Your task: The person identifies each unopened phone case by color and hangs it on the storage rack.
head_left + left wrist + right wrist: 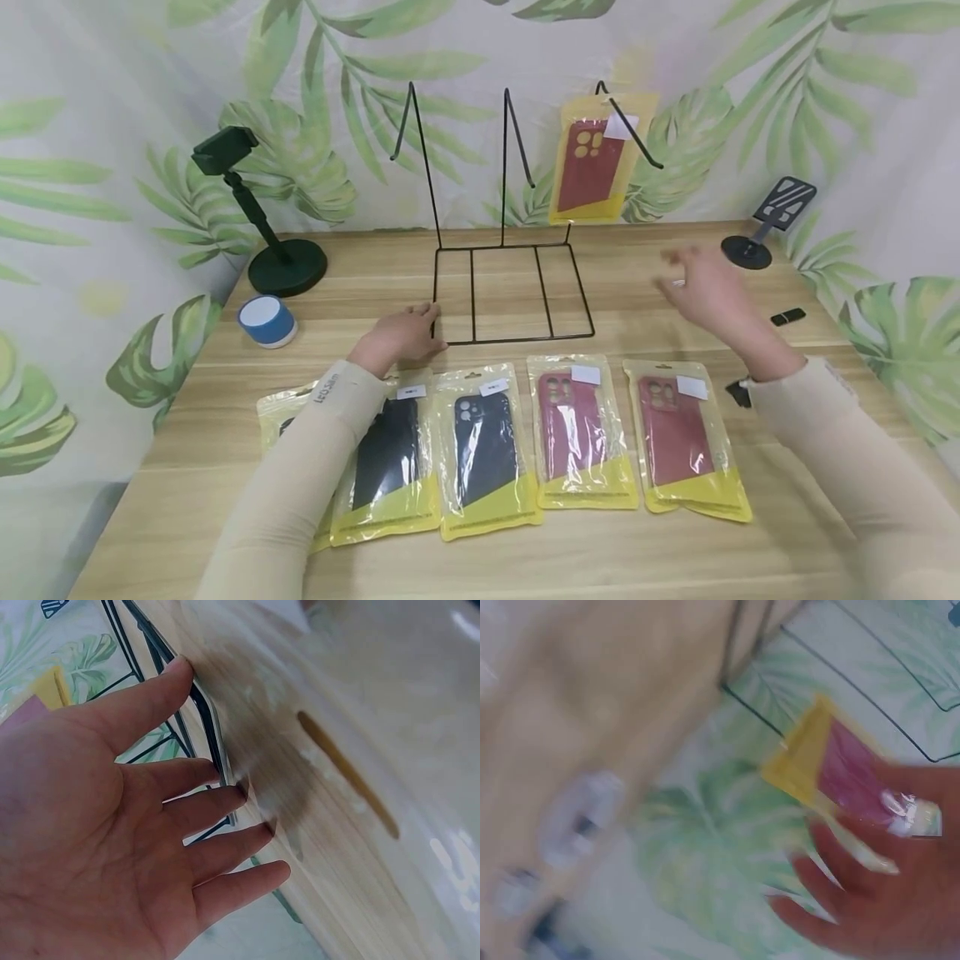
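Observation:
My left hand [405,335] rests by the front left corner of a black wire display rack [512,339]. In the left wrist view its fingers are extended, and the thumb and fingertips touch the rack's wire [204,712]. From the rack's right hook hangs a bagged dark red phone case [588,175] in a clear and yellow pouch. To the right of it, my right hand [708,287] is in the air, blurred, with loosely bent fingers and nothing held. The right wrist view shows the hanging pouch [799,765] behind that hand.
Bagged phone cases lie in a row in front: two red [678,433] [577,433], then dark ones [487,450] [386,458], partly under my left sleeve. A dark green stand [288,268] and blue round object [267,321] stand left; a black phone stand [750,250] stands back right.

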{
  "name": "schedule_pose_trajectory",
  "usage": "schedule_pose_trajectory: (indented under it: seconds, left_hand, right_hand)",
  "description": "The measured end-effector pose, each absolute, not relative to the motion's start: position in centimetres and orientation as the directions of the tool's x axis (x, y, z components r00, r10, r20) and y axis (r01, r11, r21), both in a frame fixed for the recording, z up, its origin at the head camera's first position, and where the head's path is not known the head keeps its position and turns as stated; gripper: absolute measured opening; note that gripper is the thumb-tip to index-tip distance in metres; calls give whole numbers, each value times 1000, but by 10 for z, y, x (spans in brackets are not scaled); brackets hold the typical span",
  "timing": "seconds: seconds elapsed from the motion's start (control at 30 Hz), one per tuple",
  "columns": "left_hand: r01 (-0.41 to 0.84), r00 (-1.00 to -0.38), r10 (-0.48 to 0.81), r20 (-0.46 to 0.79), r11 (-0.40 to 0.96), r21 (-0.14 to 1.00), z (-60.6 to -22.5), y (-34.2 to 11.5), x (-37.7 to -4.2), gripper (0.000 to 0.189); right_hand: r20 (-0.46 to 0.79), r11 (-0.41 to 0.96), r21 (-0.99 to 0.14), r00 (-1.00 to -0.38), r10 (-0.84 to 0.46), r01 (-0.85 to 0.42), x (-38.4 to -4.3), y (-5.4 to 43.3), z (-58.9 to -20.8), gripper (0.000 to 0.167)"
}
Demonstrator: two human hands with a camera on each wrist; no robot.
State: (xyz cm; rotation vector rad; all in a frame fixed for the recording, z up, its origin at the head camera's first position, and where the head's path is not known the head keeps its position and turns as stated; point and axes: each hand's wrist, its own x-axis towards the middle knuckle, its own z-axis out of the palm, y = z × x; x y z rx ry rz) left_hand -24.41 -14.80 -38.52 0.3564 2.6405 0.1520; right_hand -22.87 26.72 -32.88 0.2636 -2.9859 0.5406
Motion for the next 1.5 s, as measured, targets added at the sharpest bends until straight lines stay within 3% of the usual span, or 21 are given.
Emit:
schedule_pose_trajectory:
  seconds: [0.1, 0.17, 0.37, 0.57, 0.77, 0.97, 1.27, 1.37, 1.5]
  left_hand:
    - [220, -858, 274, -434, 960, 171, -383, -150, -244, 76]
    - [220, -859, 274, -432, 960, 173, -383, -151, -244, 76]
    - [226, -859, 278, -429, 959, 171, -382, -152, -246, 76]
    - [229, -859, 280, -430, 959, 167, -382, -152, -248, 76]
    - [232, -858, 283, -430, 958, 167, -380, -151, -247, 76]
    - [231, -857, 282, -432, 959, 166, -381, -151, -247, 76]
    - [238, -852, 289, -437, 957, 167, -386, -150, -247, 75]
    - [237, -852, 286, -438, 958, 164, -386, -150, -247, 75]
    - [237, -853, 285, -437, 958, 164, -387, -149, -246, 75]
  right_hand:
    - [-95, 920, -319, -958, -272, -229, -216, 275, -352, 42]
    - [-176, 914, -315, -931, -319, -254, -209, 278, -365, 35]
    - [-223, 917, -295, -914, -340, -269, -200, 286, -385, 21]
    - [-298, 932, -302, -909, -291, -199, -198, 298, -387, 23]
    - [-344, 929, -323, -892, -292, -180, -198, 306, -389, 14]
    - [-180, 904, -343, -927, -330, -255, -195, 311, -382, 9]
    - [111, 879, -375, -956, -271, -293, -174, 310, -329, 12]
    - [296, 842, -379, -912, -283, -384, -167, 306, -318, 8]
    - [544, 759, -330, -770, -334, -562, -165, 301, -313, 11]
